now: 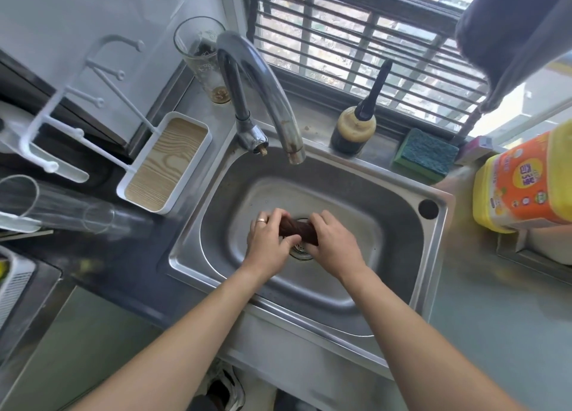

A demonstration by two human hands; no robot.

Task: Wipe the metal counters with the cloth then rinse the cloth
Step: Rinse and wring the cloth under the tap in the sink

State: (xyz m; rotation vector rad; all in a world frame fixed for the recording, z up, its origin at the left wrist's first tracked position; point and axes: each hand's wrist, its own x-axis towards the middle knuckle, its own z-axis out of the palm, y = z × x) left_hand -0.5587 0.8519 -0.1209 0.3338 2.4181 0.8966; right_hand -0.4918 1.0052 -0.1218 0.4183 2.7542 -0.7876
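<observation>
A dark brown cloth, twisted into a tight rope-like roll with spiral ridges, is being held over the drain of the stainless steel sink. One end is being gripped by the left hand, with the fingers curled over the roll and the thumb pressed underneath; a plain band is being worn on one finger. The other end is being gripped in the same way by the right hand. The two ends of the cloth are being hidden inside the fists, and most of the drain strainer is being covered by the hands.

The basin is rounded, with a dull, brushed surface and some brownish stains on its wall at 11 o'clock. At 12 o'clock from the hands, the curved chrome faucet is being seen, its spout tip marked with rust-like spots. At 1 o'clock a round bottle with a black pointed cap is being kept on the ledge, and beside it a green and yellow sponge with a rough top. At 3 o'clock an orange and yellow package is being cut off by the frame edge, and its print is too blurred to read. At 10 o'clock a white tray with a wood-grain base is being seen, and farther at 11 o'clock a tall, stained drinking glass.
</observation>
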